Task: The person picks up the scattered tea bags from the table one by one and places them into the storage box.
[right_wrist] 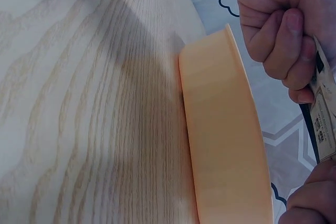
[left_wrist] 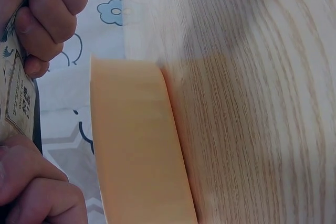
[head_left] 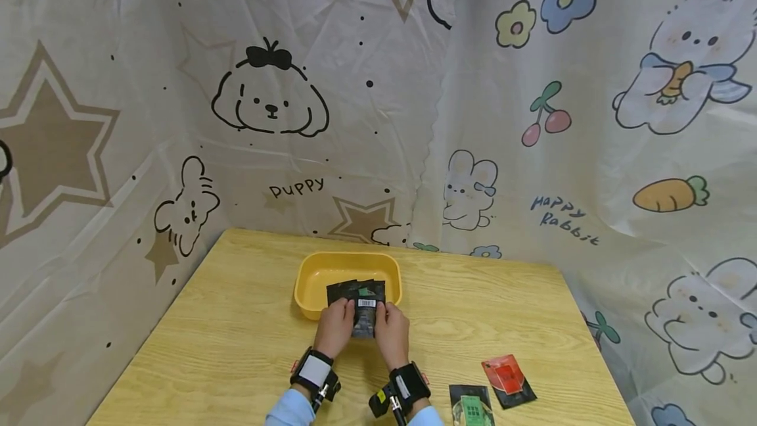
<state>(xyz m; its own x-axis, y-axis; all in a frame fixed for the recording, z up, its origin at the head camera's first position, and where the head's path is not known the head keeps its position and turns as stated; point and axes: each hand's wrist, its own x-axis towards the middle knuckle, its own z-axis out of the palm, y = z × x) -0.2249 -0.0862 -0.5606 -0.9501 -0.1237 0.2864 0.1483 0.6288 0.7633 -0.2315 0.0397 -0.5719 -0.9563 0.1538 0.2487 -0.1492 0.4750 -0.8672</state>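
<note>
Spanning left hand (head_left: 334, 329) to right hand (head_left: 393, 332), black packets (head_left: 364, 322) sit pinched at opposite edges by curled fingers (left_wrist: 55, 14).

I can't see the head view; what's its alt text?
A person's left hand and right hand grip flat, fanned black packets near a yellow rounded-rectangular tub on a yellowish wood-grain table. A red-and-black packet and a green-and-black packet lie to the right.

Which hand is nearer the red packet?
Right: the right hand, gripping black packets, is to the left of the red packet. The left hand, gripping too, is farther left.
</note>
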